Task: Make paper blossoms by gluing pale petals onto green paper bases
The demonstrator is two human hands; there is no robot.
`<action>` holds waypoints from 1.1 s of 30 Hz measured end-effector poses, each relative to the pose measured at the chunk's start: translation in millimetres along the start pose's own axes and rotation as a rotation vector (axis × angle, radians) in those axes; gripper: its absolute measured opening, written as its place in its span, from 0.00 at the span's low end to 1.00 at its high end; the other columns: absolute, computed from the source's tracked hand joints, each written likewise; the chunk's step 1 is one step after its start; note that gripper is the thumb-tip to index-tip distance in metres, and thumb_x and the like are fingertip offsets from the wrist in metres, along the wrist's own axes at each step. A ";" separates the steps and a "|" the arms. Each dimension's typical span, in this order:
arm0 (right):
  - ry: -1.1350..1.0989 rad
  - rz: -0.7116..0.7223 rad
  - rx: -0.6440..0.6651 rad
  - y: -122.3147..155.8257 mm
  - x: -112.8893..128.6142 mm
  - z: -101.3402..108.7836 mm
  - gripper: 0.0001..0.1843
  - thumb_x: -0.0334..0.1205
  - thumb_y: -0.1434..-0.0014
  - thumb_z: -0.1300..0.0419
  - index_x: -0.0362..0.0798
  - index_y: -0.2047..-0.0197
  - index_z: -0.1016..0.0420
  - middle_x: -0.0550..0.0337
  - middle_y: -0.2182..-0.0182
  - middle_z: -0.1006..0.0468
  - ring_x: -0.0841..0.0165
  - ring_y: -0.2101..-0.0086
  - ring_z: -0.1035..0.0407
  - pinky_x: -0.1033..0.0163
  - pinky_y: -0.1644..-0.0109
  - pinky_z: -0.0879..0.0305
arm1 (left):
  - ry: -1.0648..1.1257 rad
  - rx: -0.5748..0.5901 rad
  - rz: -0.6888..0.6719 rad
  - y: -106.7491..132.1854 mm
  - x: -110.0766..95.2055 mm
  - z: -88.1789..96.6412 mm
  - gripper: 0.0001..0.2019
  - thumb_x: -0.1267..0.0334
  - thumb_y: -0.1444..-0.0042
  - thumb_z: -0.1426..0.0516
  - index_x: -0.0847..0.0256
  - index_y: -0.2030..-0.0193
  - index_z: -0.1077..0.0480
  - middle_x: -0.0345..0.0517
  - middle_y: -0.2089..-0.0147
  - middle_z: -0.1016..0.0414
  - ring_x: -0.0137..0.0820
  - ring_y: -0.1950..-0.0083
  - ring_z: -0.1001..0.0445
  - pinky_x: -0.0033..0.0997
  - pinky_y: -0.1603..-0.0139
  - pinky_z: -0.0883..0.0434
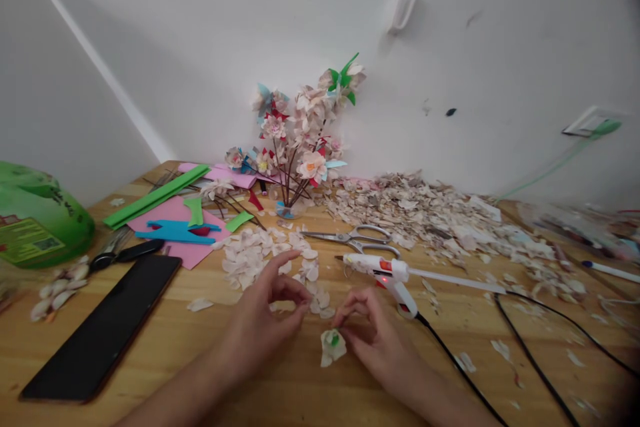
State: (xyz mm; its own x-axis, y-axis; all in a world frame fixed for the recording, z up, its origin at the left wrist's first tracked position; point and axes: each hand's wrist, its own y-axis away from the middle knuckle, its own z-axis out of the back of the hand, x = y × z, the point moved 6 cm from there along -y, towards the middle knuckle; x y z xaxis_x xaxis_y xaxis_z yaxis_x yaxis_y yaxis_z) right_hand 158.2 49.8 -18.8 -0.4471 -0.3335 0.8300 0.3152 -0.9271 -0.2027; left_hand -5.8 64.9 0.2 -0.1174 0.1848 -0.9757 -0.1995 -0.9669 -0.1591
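A small pale flower (326, 355) with a green centre hangs from the pinched fingertips of my right hand (373, 333), just above the wooden table. My left hand (267, 307) is beside it, thumb and a fingertip brought together over the loose petals; whatever may be between them I cannot make out. Pale dried petals (245, 257) lie in a heap beyond my left hand. Behind my right hand rests a white glue gun (387, 270) with a red light showing and a glue stick in its rear. Metal scissors (350, 238) lie just past it.
A bunch of handmade flowers (305, 140) stands against the wall. Scraps and dry petals (425, 207) are piled at the back right. To the left lie a black phone (105, 333), coloured paper (180, 230) and a green container (40, 213). The glue gun's black cord (460, 367) runs toward the front.
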 end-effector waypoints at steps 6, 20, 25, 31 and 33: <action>0.365 0.269 -0.024 9.3 17.1 4.2 0.12 0.27 0.48 0.51 0.51 0.61 0.37 0.58 0.66 0.25 0.64 0.64 0.29 0.58 0.61 0.32 | -0.269 0.234 -0.290 15.0 -23.7 -13.0 0.27 0.73 0.49 0.46 0.46 0.44 0.42 0.39 0.65 0.23 0.30 0.64 0.25 0.30 0.59 0.31; 0.491 0.449 -0.158 19.1 30.9 7.5 0.17 0.26 0.47 0.51 0.49 0.54 0.40 0.56 0.64 0.23 0.64 0.64 0.27 0.61 0.62 0.29 | -0.611 0.354 -0.634 25.8 -35.0 -27.4 0.25 0.77 0.48 0.50 0.53 0.45 0.47 0.40 0.63 0.25 0.26 0.65 0.28 0.22 0.66 0.32; 0.539 0.457 -0.178 19.7 34.3 8.8 0.16 0.27 0.47 0.52 0.47 0.54 0.40 0.54 0.65 0.22 0.65 0.65 0.26 0.63 0.62 0.29 | -0.608 0.420 -0.612 25.8 -29.3 -28.1 0.28 0.77 0.47 0.51 0.51 0.41 0.50 0.43 0.59 0.26 0.28 0.62 0.28 0.24 0.64 0.32; 0.531 0.438 -0.142 19.9 35.1 8.5 0.16 0.27 0.48 0.51 0.47 0.55 0.41 0.54 0.65 0.23 0.65 0.64 0.27 0.63 0.61 0.29 | -0.612 0.433 -0.669 26.9 -32.8 -29.2 0.34 0.77 0.47 0.51 0.48 0.37 0.59 0.43 0.64 0.26 0.30 0.63 0.28 0.27 0.64 0.31; 0.517 0.423 -0.120 20.0 33.1 8.0 0.16 0.26 0.48 0.51 0.48 0.55 0.41 0.54 0.64 0.23 0.65 0.63 0.27 0.62 0.60 0.30 | -0.615 0.437 -0.656 27.1 -32.9 -29.5 0.35 0.77 0.48 0.52 0.48 0.37 0.59 0.43 0.63 0.26 0.30 0.63 0.28 0.27 0.64 0.31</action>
State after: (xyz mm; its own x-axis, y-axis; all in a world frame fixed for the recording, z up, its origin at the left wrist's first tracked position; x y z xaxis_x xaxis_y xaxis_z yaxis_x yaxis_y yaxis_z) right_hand 156.4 21.5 8.7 -0.6579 -0.6832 0.3170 0.4696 -0.7012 -0.5365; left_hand 21.4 27.4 23.6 -0.3141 0.8375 -0.4471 -0.7315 -0.5137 -0.4484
